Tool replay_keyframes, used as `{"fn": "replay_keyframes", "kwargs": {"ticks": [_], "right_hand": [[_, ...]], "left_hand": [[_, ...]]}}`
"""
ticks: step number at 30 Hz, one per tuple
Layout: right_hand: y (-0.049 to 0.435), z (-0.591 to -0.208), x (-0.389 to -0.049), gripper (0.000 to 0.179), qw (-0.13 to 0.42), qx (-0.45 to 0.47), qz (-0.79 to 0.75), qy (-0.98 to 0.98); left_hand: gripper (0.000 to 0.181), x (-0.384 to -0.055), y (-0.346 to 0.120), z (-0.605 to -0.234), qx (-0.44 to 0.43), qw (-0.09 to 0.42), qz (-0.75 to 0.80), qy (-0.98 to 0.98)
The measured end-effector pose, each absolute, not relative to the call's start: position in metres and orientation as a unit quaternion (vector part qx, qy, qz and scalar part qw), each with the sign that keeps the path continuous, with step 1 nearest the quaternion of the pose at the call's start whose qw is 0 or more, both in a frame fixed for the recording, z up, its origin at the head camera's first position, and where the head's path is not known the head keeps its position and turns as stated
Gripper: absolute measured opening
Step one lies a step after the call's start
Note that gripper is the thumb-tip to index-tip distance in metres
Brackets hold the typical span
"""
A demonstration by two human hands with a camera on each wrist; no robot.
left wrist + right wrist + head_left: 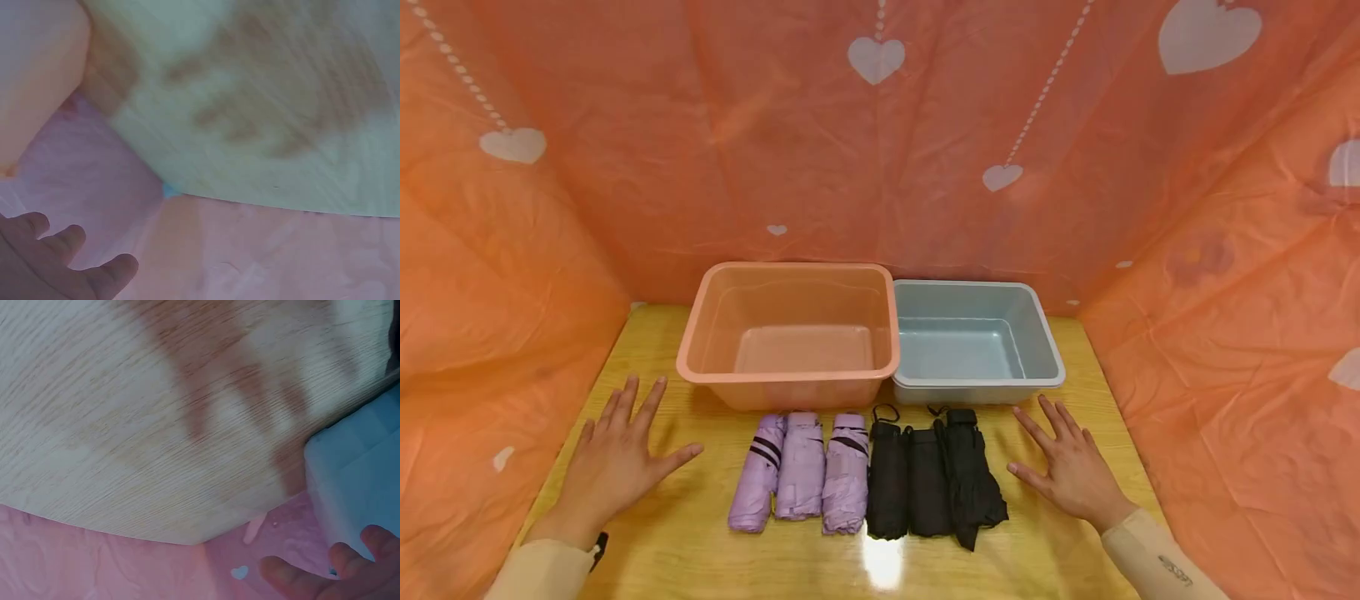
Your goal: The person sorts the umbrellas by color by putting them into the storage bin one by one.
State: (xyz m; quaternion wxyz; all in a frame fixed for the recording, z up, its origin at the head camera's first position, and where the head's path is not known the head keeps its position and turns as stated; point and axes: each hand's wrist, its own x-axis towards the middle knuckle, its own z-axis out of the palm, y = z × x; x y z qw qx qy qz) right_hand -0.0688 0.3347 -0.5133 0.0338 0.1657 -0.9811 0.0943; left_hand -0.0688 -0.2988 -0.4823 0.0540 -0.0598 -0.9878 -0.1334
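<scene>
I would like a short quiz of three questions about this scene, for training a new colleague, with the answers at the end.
1. Count: how many folded purple umbrellas lie on the wooden table?
2. True or false: the right hand holds nothing.
3. Fill in: in the head view, the peach plastic basin stands to the ____ of the light blue plastic basin.

Key: 1. three; 2. true; 3. left.
</scene>
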Motion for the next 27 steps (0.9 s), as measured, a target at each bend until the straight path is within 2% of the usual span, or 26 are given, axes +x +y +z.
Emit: {"fn": "replay_keyframes", "kwargs": {"ticks": [12,19,27], "right_hand": [[0.315,-0.512,-0.066,0.083,0.037,0.186,0.144,-0.971],[0.290,-0.513,-0.061,0.084,0.012,0.175,0.177,-0.969],[0.266,-0.523,-0.060,0.089,-0.009,0.171,0.175,-0.970]], "left_hand": [[0.110,-0.106,-0.268,-0.460,-0.050,0.069,-0.183,-0.979],[0.110,-0.113,-0.260,-0.458,-0.036,0.047,-0.196,-0.979],[0.105,-0.117,-0.257,-0.458,-0.046,0.055,-0.205,-0.976]]}}
